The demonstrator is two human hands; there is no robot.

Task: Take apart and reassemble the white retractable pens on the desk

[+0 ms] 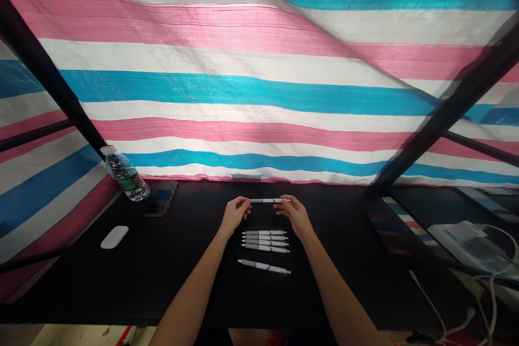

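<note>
Extending over the black desk [344, 303], the left forearm [190, 292] and right forearm [332, 292] converge toward the centre of the work surface. Nearest the person, a single white retractable pen [264, 266] lies slightly angled, its tip pointing left. Just beyond it, a row of four white retractable pens [265, 240] lies nearly parallel, closely spaced, with the tips also to the left.

Farther on, the left hand [235, 214] and right hand [295, 216] face each other, palms down, just past that row. A fifth white pen [270, 200] lies horizontally between them. The fingers of both hands are gathered toward its opposite ends, the left at the end and the right over the barrel. Whether they pinch it or merely touch it cannot be determined.

Left of the hands are a white wireless mouse [114, 237], a pixelated smartphone [160, 198], and a water bottle [124, 174] at the far corner. At right, white cables [492, 292] lead from a white device [470, 243]. A striped tarpaulin [227, 86] hangs behind the desk.
</note>
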